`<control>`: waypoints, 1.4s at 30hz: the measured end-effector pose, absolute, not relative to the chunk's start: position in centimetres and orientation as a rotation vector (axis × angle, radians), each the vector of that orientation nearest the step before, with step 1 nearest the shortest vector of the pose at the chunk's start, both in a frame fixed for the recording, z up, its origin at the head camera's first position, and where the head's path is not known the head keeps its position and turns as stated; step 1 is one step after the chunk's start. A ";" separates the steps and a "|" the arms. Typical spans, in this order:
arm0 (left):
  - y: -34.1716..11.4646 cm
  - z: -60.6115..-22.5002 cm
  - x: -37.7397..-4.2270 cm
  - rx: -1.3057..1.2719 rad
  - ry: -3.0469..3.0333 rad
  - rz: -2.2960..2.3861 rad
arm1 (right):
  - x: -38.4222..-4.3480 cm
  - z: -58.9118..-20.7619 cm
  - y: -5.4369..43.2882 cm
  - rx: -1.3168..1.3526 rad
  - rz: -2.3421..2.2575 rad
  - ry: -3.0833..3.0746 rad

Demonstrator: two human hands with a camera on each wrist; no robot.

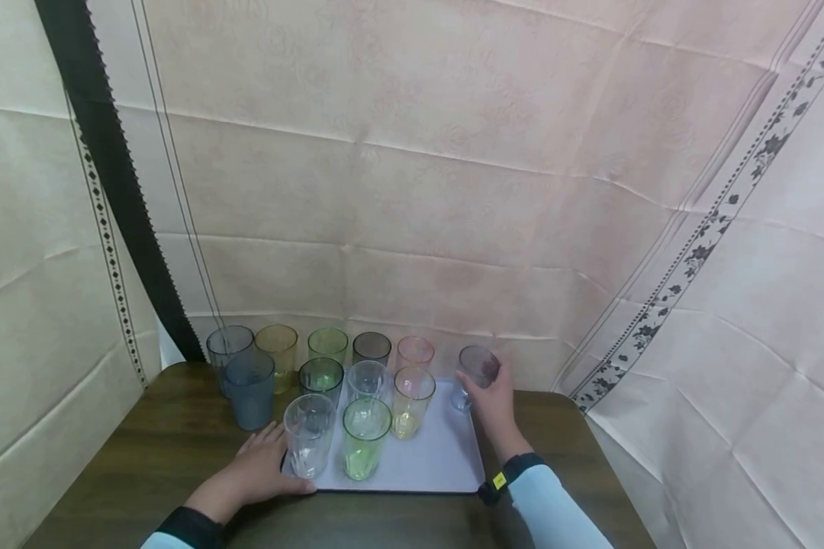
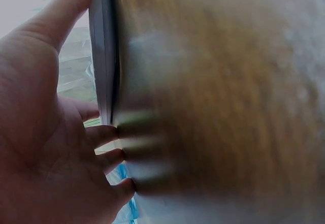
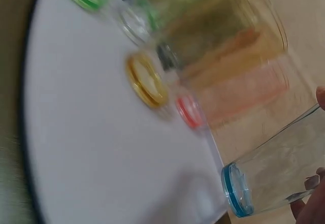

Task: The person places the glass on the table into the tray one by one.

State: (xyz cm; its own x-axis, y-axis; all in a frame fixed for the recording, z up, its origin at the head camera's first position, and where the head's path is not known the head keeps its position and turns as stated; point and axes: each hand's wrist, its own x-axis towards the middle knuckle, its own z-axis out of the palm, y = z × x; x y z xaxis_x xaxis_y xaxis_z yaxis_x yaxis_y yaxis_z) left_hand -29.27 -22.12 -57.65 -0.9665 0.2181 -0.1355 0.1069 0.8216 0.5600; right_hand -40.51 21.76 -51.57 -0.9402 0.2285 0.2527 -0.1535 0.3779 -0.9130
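My right hand (image 1: 492, 396) grips a clear drinking glass (image 1: 478, 366) with a blue base, seen in the right wrist view at the white tray's (image 1: 439, 465) far right corner. The left hand (image 1: 257, 467) lies at the tray's near left corner, thumb along its front edge and fingers spread beside it. In the left wrist view the fingertips (image 2: 124, 186) rest on the table. Close to that hand, a clear glass (image 1: 309, 438) and a green glass (image 1: 366, 441) stand upright on the tray. Behind them are a yellow-tinted glass (image 1: 412, 404) and another clear glass (image 1: 368, 380).
At the table's left stand a blue glass (image 1: 250, 390) and an amber glass (image 1: 277, 354). A back row includes a green glass (image 1: 327, 345), a dark glass (image 1: 371, 348) and a pink glass (image 1: 415, 351). A pale cloth (image 1: 412, 191) hangs behind the wooden table (image 1: 542, 442).
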 end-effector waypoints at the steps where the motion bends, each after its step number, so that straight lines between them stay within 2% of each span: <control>1: -22.1 -57.6 -29.2 0.254 2.811 0.849 | -39.9 -51.5 21.7 -0.054 1.596 -2.311; 11: -22.2 -57.9 -29.5 0.255 2.808 0.847 | -33.7 -51.5 20.5 0.010 1.619 -2.380; 20: -22.4 -58.5 -29.6 0.257 2.803 0.857 | -30.0 -51.6 19.8 0.009 1.564 -2.428; 28: -22.3 -58.3 -29.5 0.264 2.828 0.835 | -28.4 -52.3 19.5 0.123 1.634 -2.342; 42: -22.2 -57.9 -29.4 0.263 2.824 0.826 | -28.6 -53.7 15.2 0.242 1.698 -2.398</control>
